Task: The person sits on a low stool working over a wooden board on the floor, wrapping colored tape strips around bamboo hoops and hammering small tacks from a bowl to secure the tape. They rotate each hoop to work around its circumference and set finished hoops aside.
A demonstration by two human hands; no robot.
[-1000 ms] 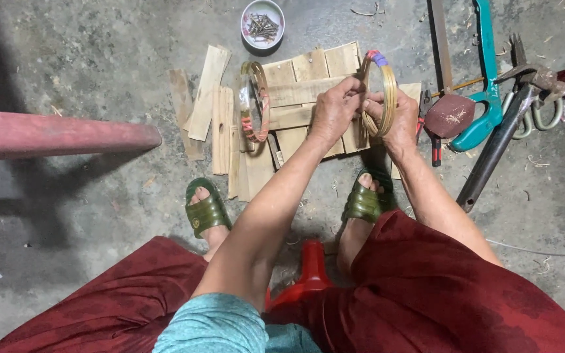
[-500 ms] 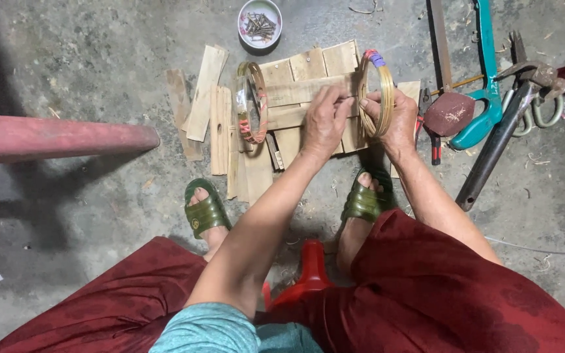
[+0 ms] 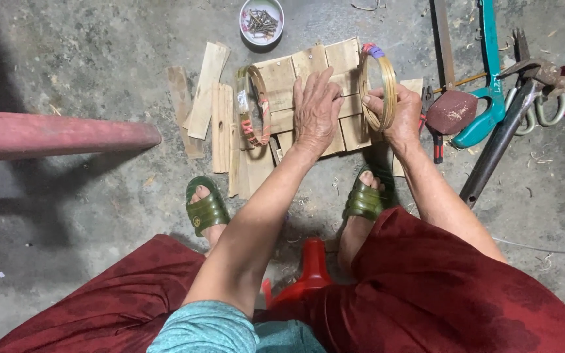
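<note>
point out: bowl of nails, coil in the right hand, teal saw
bowl of nails (image 3: 261,21): head view, on the nails inside.
coil (image 3: 387,82): head view, on its outer loops.
right hand (image 3: 397,117): head view, on its back.
teal saw (image 3: 489,62): head view, on its frame.

From the flat pale wooden slats (image 3: 295,78) at centre, the small round bowl of nails (image 3: 261,21) sits at twelve o'clock, the teal-handled saw (image 3: 488,78) at three, and the thick red pipe (image 3: 54,134) at nine.

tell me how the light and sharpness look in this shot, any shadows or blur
Head view: soft, even light with no glare; a broad dark shadow lies on the grey concrete floor under the thick red pipe; the left hand and the right hand holding the round coil of bamboo strip look sharp, without motion blur.
</note>
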